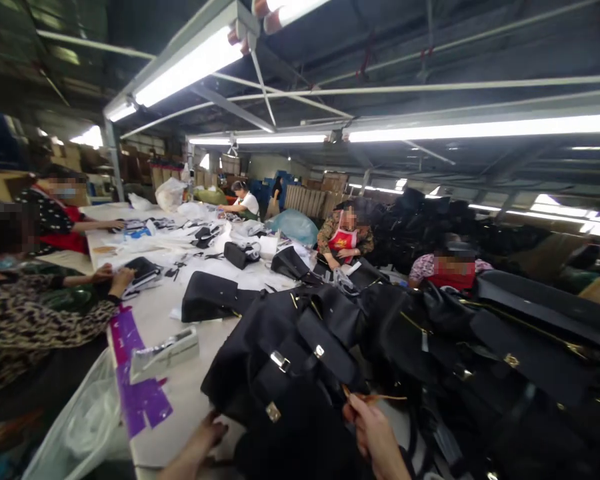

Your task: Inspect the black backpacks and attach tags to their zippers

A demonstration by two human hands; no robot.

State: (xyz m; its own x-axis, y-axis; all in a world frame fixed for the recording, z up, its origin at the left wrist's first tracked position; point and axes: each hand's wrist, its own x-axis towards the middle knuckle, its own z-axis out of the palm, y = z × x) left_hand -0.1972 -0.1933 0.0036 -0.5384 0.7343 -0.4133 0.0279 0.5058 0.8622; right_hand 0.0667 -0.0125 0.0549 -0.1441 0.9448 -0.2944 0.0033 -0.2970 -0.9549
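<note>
A black bag [300, 420] with metal clasps lies close in front of me, among other black bags. My right hand [373, 430] is closed around a thin orange two-pronged tool [380, 398], at the bag's right side. Its exact kind is hard to make out. Left of the same bag, my left hand [200, 443] is low over the table edge, fingers partly apart and somewhat blurred. Nothing shows in its grasp, and I cannot tell whether it touches the bag.
Black bags [520, 333] heap up on the right. The white table [180, 380] carries a small white box [167, 353], purple tape [135, 380] and white wrapping. A plastic sack [85, 413] hangs at the left edge. Several people work around the table.
</note>
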